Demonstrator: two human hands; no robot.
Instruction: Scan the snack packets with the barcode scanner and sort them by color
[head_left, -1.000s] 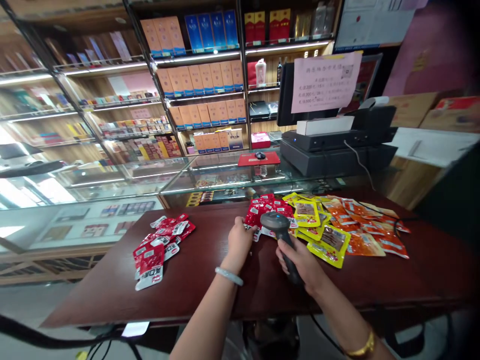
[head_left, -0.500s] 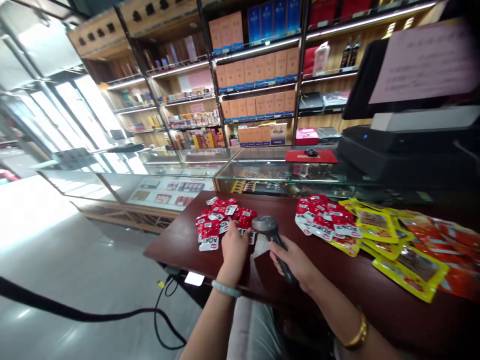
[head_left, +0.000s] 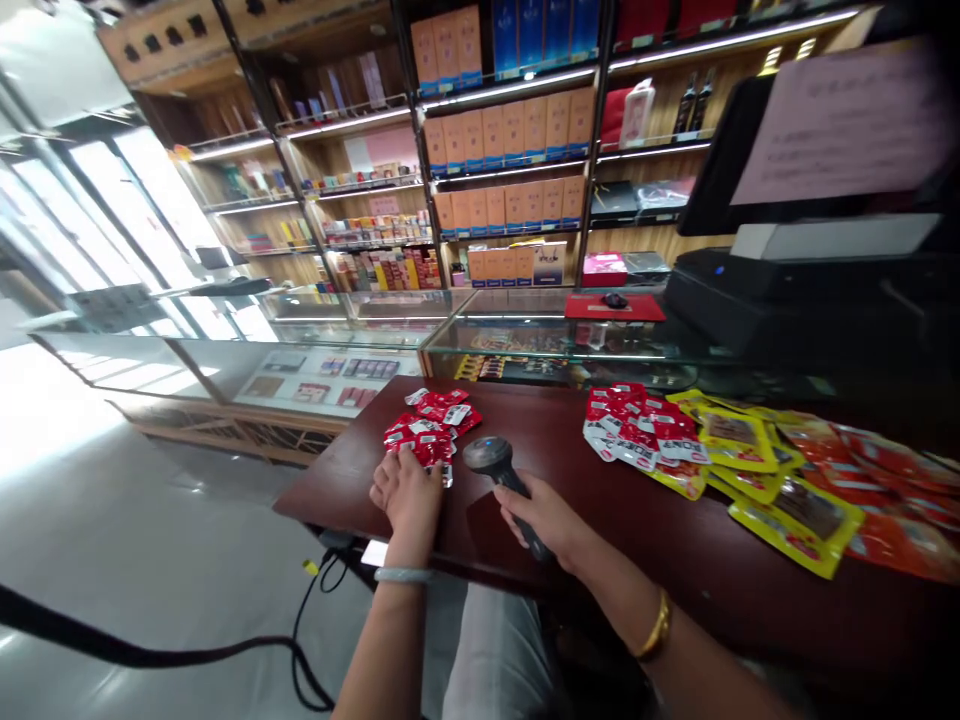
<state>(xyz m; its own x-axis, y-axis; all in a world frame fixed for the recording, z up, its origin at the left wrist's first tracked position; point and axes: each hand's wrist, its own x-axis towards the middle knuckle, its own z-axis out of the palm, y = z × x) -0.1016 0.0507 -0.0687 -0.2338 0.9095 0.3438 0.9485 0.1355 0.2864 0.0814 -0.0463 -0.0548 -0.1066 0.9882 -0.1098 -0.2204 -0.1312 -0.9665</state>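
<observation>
My right hand (head_left: 541,517) grips the handle of a dark barcode scanner (head_left: 491,458), its head pointing left over the dark red table (head_left: 525,420). My left hand (head_left: 409,492) lies flat, fingers spread, on the near edge of a small pile of red snack packets (head_left: 429,425) at the table's left end. A second pile of red packets (head_left: 634,428) lies to the right, apart from both hands. Beyond it are yellow packets (head_left: 750,450) and orange packets (head_left: 885,470).
A glass display counter (head_left: 390,335) runs behind the table. A black cash register with monitor (head_left: 795,250) stands at the right. Shelves of boxed goods (head_left: 510,130) fill the back wall. A black cable (head_left: 225,650) trails over the floor at left.
The view swung left. My left hand moved from the right red pile to the left red pile and now rests on it. The scanner moved left with my right hand.
</observation>
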